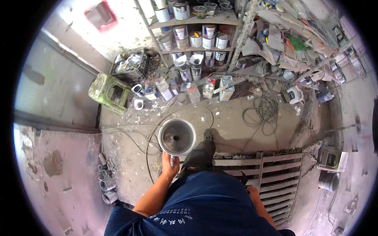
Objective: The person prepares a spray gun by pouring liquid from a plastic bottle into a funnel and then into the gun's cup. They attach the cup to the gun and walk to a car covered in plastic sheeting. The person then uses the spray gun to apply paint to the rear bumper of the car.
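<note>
My left hand (pixel 169 167) is wrapped round the body of a spray gun (pixel 173 159), below its wide round metal cup. The cup (pixel 177 137) has no lid; its grey inside shows a dark hole at the bottom. It hangs over the floor, ahead of my left side. My right hand (pixel 252 191) is low beside my right hip, partly covered by my dark blue shirt (pixel 212 196). A dark, curved thing (pixel 244 178) sticks up close to that hand; whether the hand grips it is not clear, and the fingers are mostly hidden.
Shelves (pixel 197 50) of paint cans stand ahead, with bottles and cartons (pixel 226 88) on the floor below. A green stool (pixel 109 94) lies at left. A coiled hose (pixel 260 112) crosses the floor. A slatted grate (pixel 275 181) is at right, near a cluttered rack (pixel 291 39).
</note>
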